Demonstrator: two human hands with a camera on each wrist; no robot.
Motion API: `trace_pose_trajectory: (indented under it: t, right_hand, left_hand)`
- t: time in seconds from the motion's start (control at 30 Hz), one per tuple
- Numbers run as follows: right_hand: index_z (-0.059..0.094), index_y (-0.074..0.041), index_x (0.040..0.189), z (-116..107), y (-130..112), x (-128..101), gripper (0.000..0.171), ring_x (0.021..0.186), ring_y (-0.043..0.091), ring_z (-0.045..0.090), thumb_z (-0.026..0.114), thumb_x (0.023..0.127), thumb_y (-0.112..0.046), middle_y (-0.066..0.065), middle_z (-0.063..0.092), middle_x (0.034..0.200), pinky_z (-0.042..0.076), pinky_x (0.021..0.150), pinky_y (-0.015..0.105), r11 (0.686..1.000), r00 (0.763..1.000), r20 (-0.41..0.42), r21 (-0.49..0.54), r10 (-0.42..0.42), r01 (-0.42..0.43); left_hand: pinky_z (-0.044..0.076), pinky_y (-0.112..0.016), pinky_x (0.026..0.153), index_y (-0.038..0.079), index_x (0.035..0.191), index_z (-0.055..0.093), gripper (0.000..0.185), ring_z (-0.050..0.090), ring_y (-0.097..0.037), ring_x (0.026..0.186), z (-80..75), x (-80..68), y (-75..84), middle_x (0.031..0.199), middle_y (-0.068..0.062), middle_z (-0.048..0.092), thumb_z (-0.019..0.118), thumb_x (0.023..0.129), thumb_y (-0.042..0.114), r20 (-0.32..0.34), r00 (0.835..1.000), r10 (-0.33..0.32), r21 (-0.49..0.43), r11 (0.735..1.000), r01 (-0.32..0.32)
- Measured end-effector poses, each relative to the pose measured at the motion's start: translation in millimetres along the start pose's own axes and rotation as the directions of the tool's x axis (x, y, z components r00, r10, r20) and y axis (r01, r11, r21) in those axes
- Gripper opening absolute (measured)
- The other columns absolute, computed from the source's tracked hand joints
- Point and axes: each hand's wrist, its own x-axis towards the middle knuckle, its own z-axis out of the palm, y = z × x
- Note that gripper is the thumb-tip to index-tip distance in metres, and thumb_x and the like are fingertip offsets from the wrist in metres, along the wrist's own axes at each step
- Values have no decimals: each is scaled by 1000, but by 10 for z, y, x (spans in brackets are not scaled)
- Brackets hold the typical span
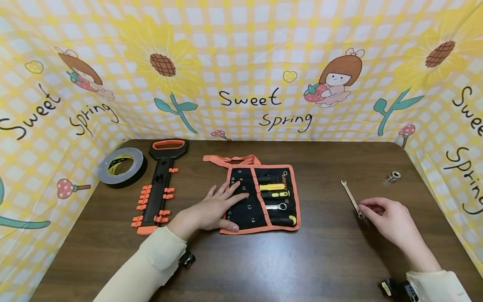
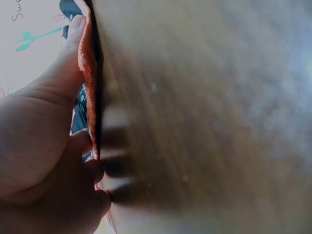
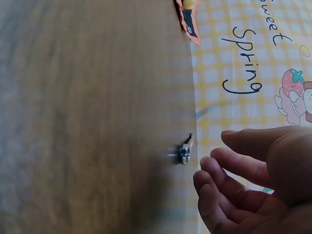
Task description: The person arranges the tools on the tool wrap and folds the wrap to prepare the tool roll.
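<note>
Nearby on the dark brown wooden table, a slim silver open-ended spanner lies flat, running from its open head at the far end down to its near end, which meets the fingertips of the right hand. That hand's fingers are loosely curled toward the spanner's near tip; whether they actually pinch it or only touch it cannot be told from the head view, and the right wrist view shows the fingers relaxed and apart with nothing between them. Well to the left, the black fabric tool roll with orange trim lies unrolled, holding yellow-handled tools and a wrench in its pockets. The left hand rests flat on the roll's left half, fingers straight and spread, thumb along the near edge. Beyond the spanner, toward the table's right far corner, stands a small silver socket. Left of the roll lies a black and orange plastic tool rack, and beside it a roll of dark grey tape.
</note>
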Motion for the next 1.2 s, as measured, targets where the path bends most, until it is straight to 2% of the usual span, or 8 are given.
trace_pose_trajectory:
  t: [0.17, 0.23, 0.27, 0.53, 0.77, 0.9, 1.2]
  right_hand:
    - [82, -5, 100, 20, 32, -10, 13, 66, -12, 55, 80, 97, -17, 4, 80, 81, 44, 60, 22, 999, 999, 23, -12, 32, -32]
    - [82, -4, 100, 33, 43, -11, 14, 66, -11, 55, 80, 97, -18, 4, 80, 80, 44, 59, 23, 999, 998, 34, -11, 49, -48]
    - [82, -4, 100, 38, 51, -10, 15, 66, -11, 56, 80, 97, -18, 4, 80, 81, 44, 59, 23, 998, 998, 38, -11, 57, -57]
    - [81, -3, 100, 46, 85, 32, 21, 68, -10, 57, 83, 95, -24, 3, 80, 82, 45, 65, 25, 994, 991, 92, -39, 101, -98]
    - [78, -5, 88, 67, 43, 69, 19, 71, 7, 60, 80, 96, -23, -1, 75, 77, 44, 66, 29, 991, 985, 118, -75, 122, -113]
    - [77, -5, 85, 70, 33, 98, 20, 71, 12, 59, 78, 96, -21, 0, 73, 73, 44, 67, 34, 990, 983, 128, -80, 128, -119]
    - [77, -6, 86, 31, 25, 89, 20, 74, 14, 63, 75, 99, -22, 4, 76, 77, 47, 68, 37, 989, 986, 112, -95, 125, -114]
  left_hand:
    - [1, -79, 127, 37, 171, 28, 98, -1, -45, 169, -1, -8, 16, 184, -9, 3, 76, 91, 65, -2, 1000, -3, 7, 1000, 3]
    - [0, -77, 128, 39, 171, 27, 99, -2, -43, 169, 11, 0, -4, 184, -7, 2, 76, 90, 66, -1, 1000, -15, 11, 1000, 15]
    - [0, -77, 129, 37, 171, 28, 98, -3, -43, 169, -16, -10, 35, 184, -7, 2, 77, 91, 63, 7, 1000, -23, 4, 1000, 23]
    - [1, -78, 128, 41, 171, 26, 98, -2, -44, 169, 33, 9, -37, 184, -6, 2, 74, 91, 68, -16, 1000, 2, 0, 1000, -2]
    - [0, -80, 127, 36, 171, 29, 97, -2, -45, 169, 12, -9, -10, 184, -10, 4, 74, 91, 67, -7, 1000, 9, -34, 999, -9]
    - [1, -81, 126, 36, 171, 29, 98, -1, -46, 168, 25, 2, -42, 184, -11, 6, 76, 90, 66, -8, 1000, 10, -14, 1000, -10]
    - [-1, -79, 127, 34, 171, 30, 96, -2, -46, 169, -60, -47, 103, 184, -11, 4, 79, 91, 59, 14, 1000, -14, -24, 1000, 14]
